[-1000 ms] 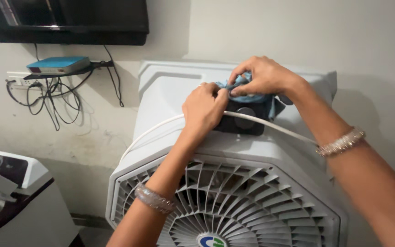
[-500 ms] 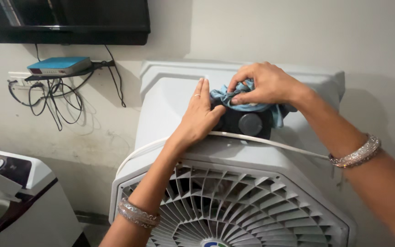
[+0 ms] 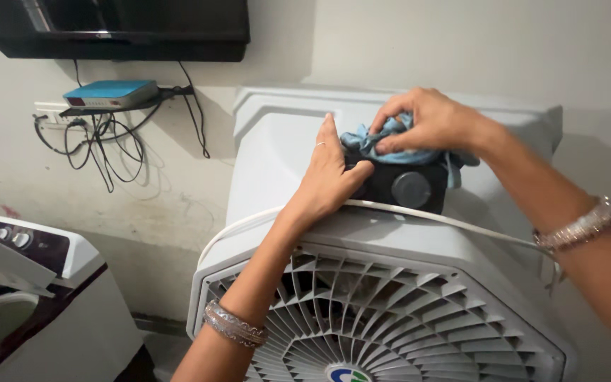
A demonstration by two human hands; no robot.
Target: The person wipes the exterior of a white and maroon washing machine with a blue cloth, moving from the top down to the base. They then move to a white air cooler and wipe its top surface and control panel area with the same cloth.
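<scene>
Both hands on cooler: left hand (image 3: 329, 180) flat, right hand (image 3: 434, 120) pinching blue cloth (image 3: 383, 145), panel half hidden.

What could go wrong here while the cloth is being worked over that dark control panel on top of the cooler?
The blue cloth, bunched in the right hand, lies right above the round knob, so it might snag or turn it. The white cable runs across the top just below the left hand; a forearm could catch and tug it. Pressure on the dark control panel might rock the cooler.
</scene>
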